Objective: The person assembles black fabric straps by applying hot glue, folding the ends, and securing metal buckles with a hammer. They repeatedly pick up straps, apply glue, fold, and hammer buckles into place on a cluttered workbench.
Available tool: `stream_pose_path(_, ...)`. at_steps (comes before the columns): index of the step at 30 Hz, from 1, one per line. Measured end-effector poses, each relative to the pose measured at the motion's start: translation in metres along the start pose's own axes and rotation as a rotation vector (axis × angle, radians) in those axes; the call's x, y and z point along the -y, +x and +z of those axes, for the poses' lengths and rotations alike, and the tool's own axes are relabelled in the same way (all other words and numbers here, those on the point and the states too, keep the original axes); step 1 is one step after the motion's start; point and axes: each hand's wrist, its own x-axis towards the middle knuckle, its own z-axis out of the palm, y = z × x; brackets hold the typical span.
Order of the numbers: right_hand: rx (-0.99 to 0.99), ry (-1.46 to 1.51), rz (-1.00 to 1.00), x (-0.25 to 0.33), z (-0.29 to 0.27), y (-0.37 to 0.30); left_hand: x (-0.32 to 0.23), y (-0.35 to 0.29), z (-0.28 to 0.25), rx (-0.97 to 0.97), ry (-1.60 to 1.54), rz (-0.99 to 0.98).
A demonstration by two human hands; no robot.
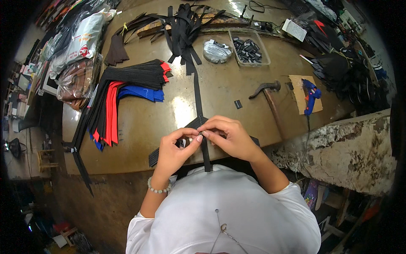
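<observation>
My left hand [179, 147] and my right hand [225, 134] meet at the table's near edge, thumbs and forefingers pinched together on a black webbing strap [198, 95]. The strap runs up to a heap of black straps [184, 29] at the far side, and its lower end hangs below my fingers toward my white shirt. Exactly what sits between the fingertips is too small to tell. Under my hands lies a wider dark band [154, 157], partly hidden by them. A small black piece [238, 104] rests on the table to the right.
Bundled black, red [111, 114] and blue strips [144, 93] lie at left. At the back stand a round container [217, 51] and a clear box [267, 62] of black buckles. A hammer [272, 106] and a blue glue gun [312, 96] on cardboard lie at right.
</observation>
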Motion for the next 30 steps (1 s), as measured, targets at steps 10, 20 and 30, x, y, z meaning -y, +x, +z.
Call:
stream_pose_path(10, -0.484, -0.768, 0.285, -0.05, -0.04, 0.01, 0.027, 0.03, 0.003, -0.13, 0.293, -0.056)
stream_pose_path(20, -0.779, -0.845, -0.281, -0.063, -0.137, 0.069, 0.037, 0.029, 0.01, -0.211, 0.395, 0.13)
stream_pose_path(30, 0.174, -0.579, -0.149, -0.028, -0.066, -0.005, 0.038, 0.029, 0.01, -0.165, 0.456, 0.119)
